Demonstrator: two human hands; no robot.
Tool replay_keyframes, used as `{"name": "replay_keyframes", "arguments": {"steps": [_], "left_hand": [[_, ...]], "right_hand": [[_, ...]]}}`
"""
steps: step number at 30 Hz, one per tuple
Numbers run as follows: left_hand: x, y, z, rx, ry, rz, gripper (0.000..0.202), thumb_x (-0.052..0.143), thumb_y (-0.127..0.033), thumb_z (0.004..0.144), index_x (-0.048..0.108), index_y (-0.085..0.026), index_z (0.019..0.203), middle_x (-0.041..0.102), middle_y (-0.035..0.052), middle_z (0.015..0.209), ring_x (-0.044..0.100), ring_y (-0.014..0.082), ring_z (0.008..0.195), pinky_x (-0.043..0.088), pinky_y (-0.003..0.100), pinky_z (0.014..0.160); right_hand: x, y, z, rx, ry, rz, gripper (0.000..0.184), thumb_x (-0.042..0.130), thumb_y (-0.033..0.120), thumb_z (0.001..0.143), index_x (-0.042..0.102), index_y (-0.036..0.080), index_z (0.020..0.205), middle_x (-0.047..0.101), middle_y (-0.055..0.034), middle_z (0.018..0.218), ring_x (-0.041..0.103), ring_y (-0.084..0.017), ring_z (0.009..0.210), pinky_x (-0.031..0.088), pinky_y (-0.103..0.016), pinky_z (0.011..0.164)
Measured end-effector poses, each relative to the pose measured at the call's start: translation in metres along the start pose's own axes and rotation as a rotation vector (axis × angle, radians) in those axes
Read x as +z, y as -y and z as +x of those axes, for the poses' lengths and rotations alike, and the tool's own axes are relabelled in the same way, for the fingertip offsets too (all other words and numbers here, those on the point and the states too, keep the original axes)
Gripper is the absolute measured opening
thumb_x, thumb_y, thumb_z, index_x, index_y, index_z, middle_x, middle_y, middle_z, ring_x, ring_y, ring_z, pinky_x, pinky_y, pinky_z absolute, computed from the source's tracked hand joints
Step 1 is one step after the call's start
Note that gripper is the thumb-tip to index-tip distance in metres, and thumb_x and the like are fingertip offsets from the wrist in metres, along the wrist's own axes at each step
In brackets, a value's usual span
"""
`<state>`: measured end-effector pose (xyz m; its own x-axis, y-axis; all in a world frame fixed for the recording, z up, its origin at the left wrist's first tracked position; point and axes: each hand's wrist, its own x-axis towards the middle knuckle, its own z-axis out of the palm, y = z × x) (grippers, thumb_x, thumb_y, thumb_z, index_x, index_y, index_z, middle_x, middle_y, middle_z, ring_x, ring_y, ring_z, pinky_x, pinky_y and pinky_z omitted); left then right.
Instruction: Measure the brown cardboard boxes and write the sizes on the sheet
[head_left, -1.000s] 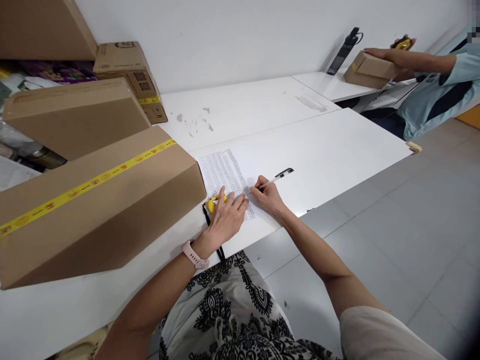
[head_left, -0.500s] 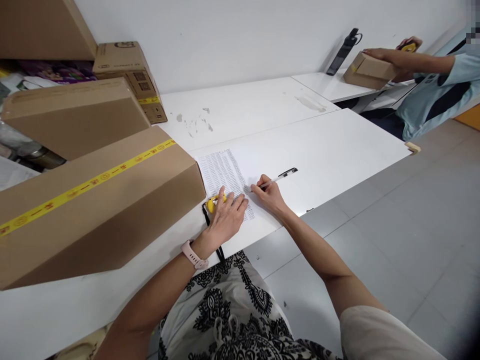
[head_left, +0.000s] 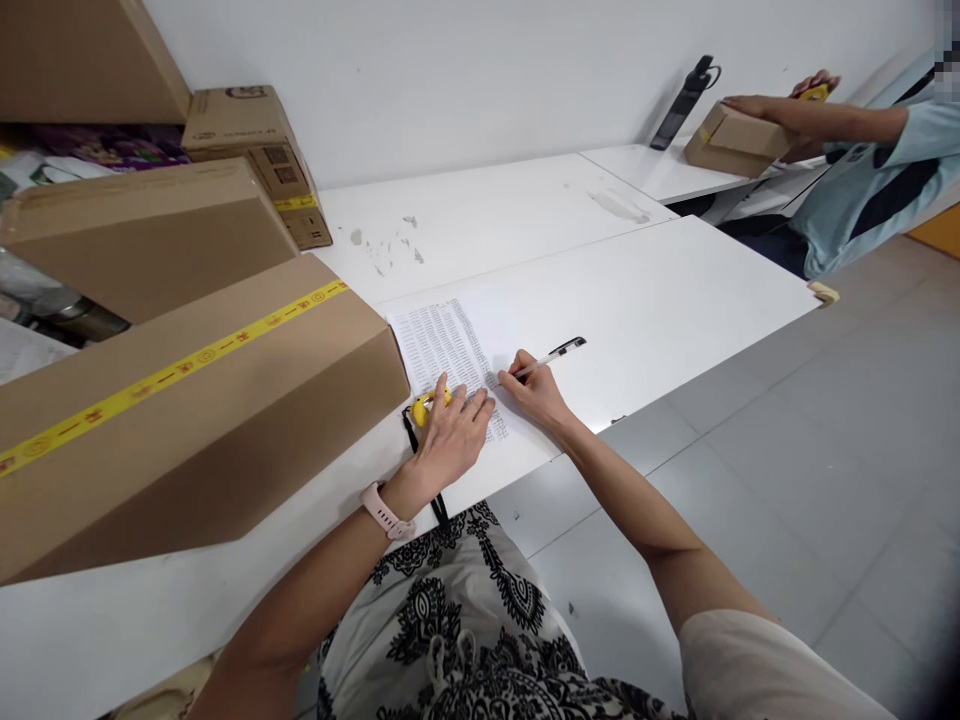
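A printed sheet of paper (head_left: pixel 439 335) with columns of small text lies on the white table. My left hand (head_left: pixel 456 432) rests flat on its lower part, fingers spread. Under and beside that hand's index finger is a small yellow object (head_left: pixel 421 409) with a black strap (head_left: pixel 411 430); its kind is partly hidden. My right hand (head_left: pixel 536 392) is closed round a pen (head_left: pixel 555 353), whose black-capped end points up to the right. The pen's tip is at the sheet's right edge, close to my left fingertips.
A large taped cardboard box (head_left: pixel 210 400) stands left of the sheet, with more boxes (head_left: pixel 150 215) behind it. At the far right, a co-worker's hand (head_left: pixel 750 106) rests on a small carton (head_left: pixel 731 140) near a dark bottle (head_left: pixel 684 103). The table's front edge runs close to my body.
The pen's upper end has swung slightly left and down within my right hand. My left hand stays in place on the sheet.
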<state>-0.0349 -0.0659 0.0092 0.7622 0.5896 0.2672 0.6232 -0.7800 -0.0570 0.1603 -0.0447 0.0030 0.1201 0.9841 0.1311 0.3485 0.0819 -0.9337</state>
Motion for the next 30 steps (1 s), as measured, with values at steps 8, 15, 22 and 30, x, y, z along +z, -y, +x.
{"name": "replay_keyframes", "arguments": {"steps": [8, 15, 22, 30], "left_hand": [[-0.0004, -0.0003, 0.0001, -0.005, 0.003, -0.008, 0.039, 0.039, -0.021, 0.102, 0.061, -0.016, 0.134, 0.064, 0.0092, 0.14, 0.056, 0.0327, 0.127, 0.017, 0.063, 0.119], [-0.0013, -0.0004, 0.0002, -0.011, 0.011, -0.026, 0.039, 0.039, -0.02, 0.102, 0.061, -0.017, 0.135, 0.063, 0.0098, 0.14, 0.055, 0.0323, 0.128, 0.016, 0.063, 0.12], [0.0003, -0.0007, 0.0001, -0.005, 0.005, -0.01, 0.041, 0.037, -0.02, 0.102, 0.061, -0.015, 0.135, 0.063, 0.0103, 0.14, 0.055, 0.0332, 0.127, 0.017, 0.064, 0.119], [0.0005, -0.0006, -0.0002, -0.009, 0.008, -0.025, 0.041, 0.037, -0.02, 0.102, 0.061, -0.014, 0.136, 0.063, 0.0108, 0.141, 0.054, 0.0337, 0.128, 0.016, 0.064, 0.119]], "right_hand": [[0.0008, -0.0002, -0.0001, -0.008, -0.012, -0.011, 0.027, 0.062, 0.028, 0.08, 0.04, 0.023, 0.065, 0.036, 0.0067, 0.058, 0.032, -0.011, 0.055, 0.024, -0.028, 0.053], [0.0009, -0.0024, 0.0002, 0.001, -0.011, -0.007, 0.025, 0.062, 0.024, 0.078, 0.041, 0.023, 0.065, 0.036, 0.007, 0.057, 0.033, -0.011, 0.055, 0.025, -0.028, 0.053], [0.0005, -0.0011, -0.0002, -0.001, -0.04, -0.022, 0.027, 0.062, 0.025, 0.079, 0.04, 0.023, 0.064, 0.036, 0.0068, 0.057, 0.033, -0.011, 0.055, 0.025, -0.028, 0.053], [0.0008, -0.0007, -0.0002, -0.003, -0.034, -0.027, 0.026, 0.062, 0.026, 0.079, 0.04, 0.023, 0.064, 0.036, 0.0068, 0.057, 0.033, -0.011, 0.055, 0.025, -0.028, 0.053]]}}
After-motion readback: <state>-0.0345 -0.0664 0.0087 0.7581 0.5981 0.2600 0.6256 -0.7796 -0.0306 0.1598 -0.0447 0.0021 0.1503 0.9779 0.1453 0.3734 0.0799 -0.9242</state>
